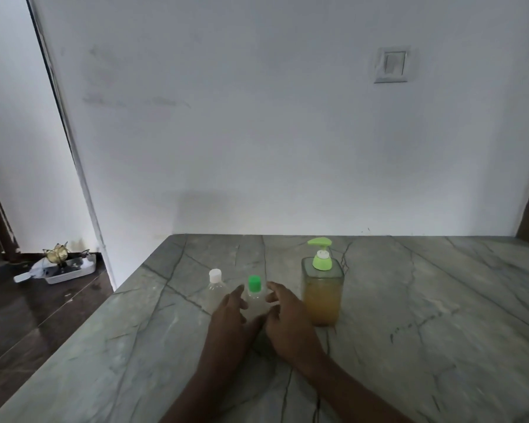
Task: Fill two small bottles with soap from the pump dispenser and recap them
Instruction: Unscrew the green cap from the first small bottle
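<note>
The green-cap bottle [255, 300] stands upright on the surface [425, 315], just left of the dispenser [322, 293]. The white-cap bottle [216, 290] stands a little further left of the dispenser, also capped.

Both bottles are clear and look empty, so they should be very light, thin-walled and easy to tip or squash. Judging by that, the body wants a gentle hold low down with one hand while the other twists the cap. The dispenser is squarish and about two-thirds full of amber soap. It is likely heavy enough to stay put under a press on its pump head.

The left hand [230, 311] and right hand [284, 315] flank the green-cap bottle. Their fingers are loosely spread and only slightly bent, and they hold nothing firmly.

The bottle's base is hidden behind the hands. Blur keeps me from telling whether any fingertip touches its sides. Its clear wall nearly vanishes against the surface, so any leftover liquid inside cannot be made out. Which way the dispenser's spout faces is also unclear.
</note>
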